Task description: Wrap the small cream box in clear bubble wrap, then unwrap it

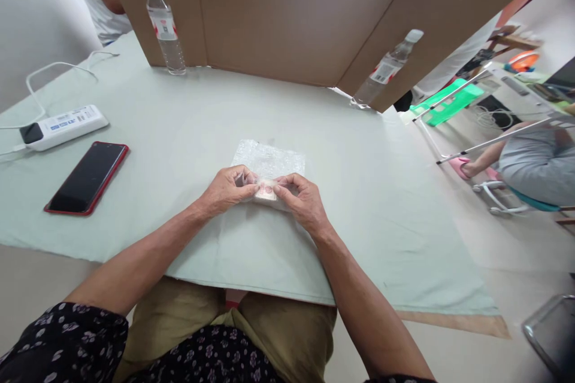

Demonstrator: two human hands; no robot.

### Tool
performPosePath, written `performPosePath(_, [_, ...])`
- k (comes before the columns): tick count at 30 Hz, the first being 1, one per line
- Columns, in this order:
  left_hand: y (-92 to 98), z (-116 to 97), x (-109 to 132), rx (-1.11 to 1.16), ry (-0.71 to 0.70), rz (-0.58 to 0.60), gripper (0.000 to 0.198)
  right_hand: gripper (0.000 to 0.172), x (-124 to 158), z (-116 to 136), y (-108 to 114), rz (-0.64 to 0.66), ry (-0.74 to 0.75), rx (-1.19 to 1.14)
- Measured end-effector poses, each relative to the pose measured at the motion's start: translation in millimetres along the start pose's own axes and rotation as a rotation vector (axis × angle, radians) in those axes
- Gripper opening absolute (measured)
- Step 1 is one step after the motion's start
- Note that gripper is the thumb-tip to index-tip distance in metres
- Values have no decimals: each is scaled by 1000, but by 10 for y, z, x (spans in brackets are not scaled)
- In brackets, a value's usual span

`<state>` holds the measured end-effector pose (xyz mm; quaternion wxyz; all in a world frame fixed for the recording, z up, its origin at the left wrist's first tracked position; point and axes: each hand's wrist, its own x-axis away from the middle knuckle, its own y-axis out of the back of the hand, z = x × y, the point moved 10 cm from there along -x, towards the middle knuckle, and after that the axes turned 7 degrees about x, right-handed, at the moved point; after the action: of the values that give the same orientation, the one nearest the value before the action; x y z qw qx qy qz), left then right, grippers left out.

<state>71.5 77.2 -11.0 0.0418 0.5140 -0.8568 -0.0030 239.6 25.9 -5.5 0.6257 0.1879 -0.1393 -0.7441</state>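
A sheet of clear bubble wrap (272, 158) lies on the table in front of me, its near part folded over a small pale item (266, 191) with a reddish print. My left hand (229, 190) pinches the left side of the wrap between thumb and fingers. On the opposite side, my right hand (302, 196) grips the wrap the same way, its thumb pressed against the small item. What the item is, I cannot make out through the plastic.
A red-cased phone (87, 179) and a white power strip (65, 127) with cables lie at left. Water bottles stand left (165, 30) and right (387, 70) against a cardboard partition (278, 12). A person sits at far right; another person's arm shows behind the partition.
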Motion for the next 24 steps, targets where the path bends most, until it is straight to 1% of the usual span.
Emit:
performPosePath(5, [-8, 58, 3, 65, 51, -6, 25, 18, -11, -33, 0, -12, -26, 41])
performPosePath(7, [2, 67, -1, 73, 58, -18, 26, 17, -9, -20, 4, -23, -3, 108])
performPosePath(8, [5, 71, -3, 76, 61, -23, 26, 16, 3, 21, 35, -60, 35, 175])
performPosePath(10, [11, 79, -6, 83, 66, -32, 26, 13, 80, 211, 137, -201, 182, 381])
performPosePath(12, [12, 85, -8, 87, 62, -41, 26, 10, 253, 499, 183, -361, 397, 616])
performPosePath(13, [11, 87, -10, 86, 55, -44, 26, 8, 351, 628, 155, -406, 504, 710])
performPosePath(14, [8, 88, -12, 82, 48, -46, 26, 8, 436, 726, 100, -417, 595, 779])
performPosePath(16, [6, 93, -15, 72, 39, -49, 25, 10, 545, 828, -49, -356, 722, 857])
performPosePath(18, [19, 90, -18, 59, 34, -55, 25, 15, 577, 836, -188, -266, 771, 900])
performPosePath(20, [44, 87, -21, 41, 47, -53, 26, 18, 561, 800, -271, -211, 765, 934])
performPosePath(22, [87, 93, -27, 20, 72, -47, 27, 19, 527, 758, -307, -186, 732, 963])
performPosePath(24, [168, 100, -36, -3, 90, -62, 28, 22, 496, 719, -329, -156, 695, 986])
